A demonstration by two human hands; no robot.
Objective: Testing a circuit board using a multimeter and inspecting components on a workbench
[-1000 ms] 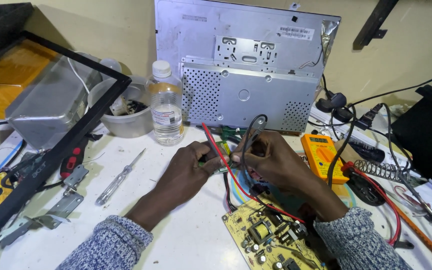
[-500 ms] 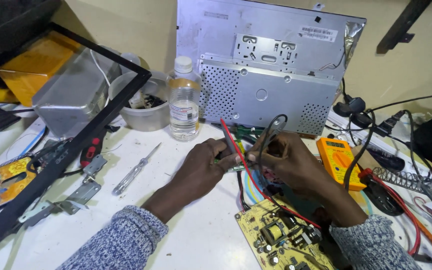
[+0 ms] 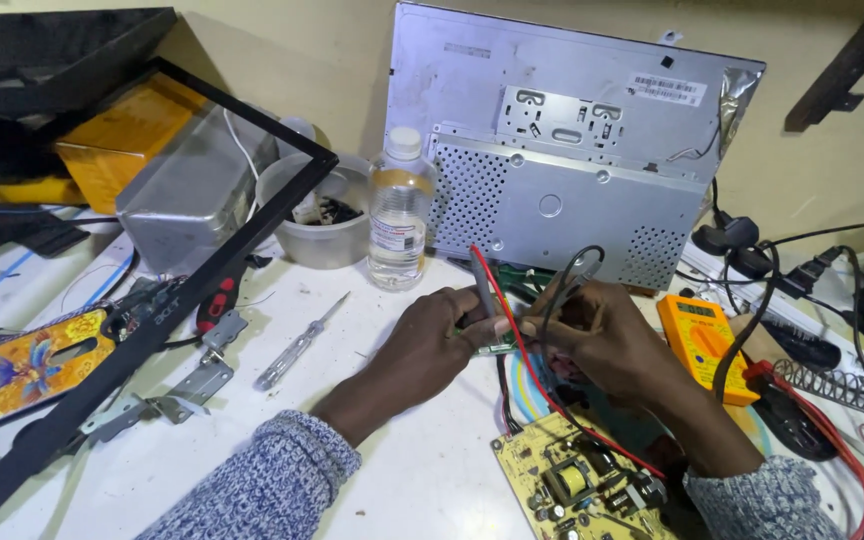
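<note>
Left hand (image 3: 432, 335) and right hand (image 3: 592, 330) pinch probes (image 3: 485, 290) — bottle (image 3: 398, 215), multimeter (image 3: 704, 340) nearby.

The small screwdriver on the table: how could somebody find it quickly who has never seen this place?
Start at the grey metal monitor back leaning against the wall, then find the clear plastic bottle at its left. The screwdriver lies flat on the white table, below and left of the bottle, beyond the left hand. Its see-through handle sets it apart.
</note>
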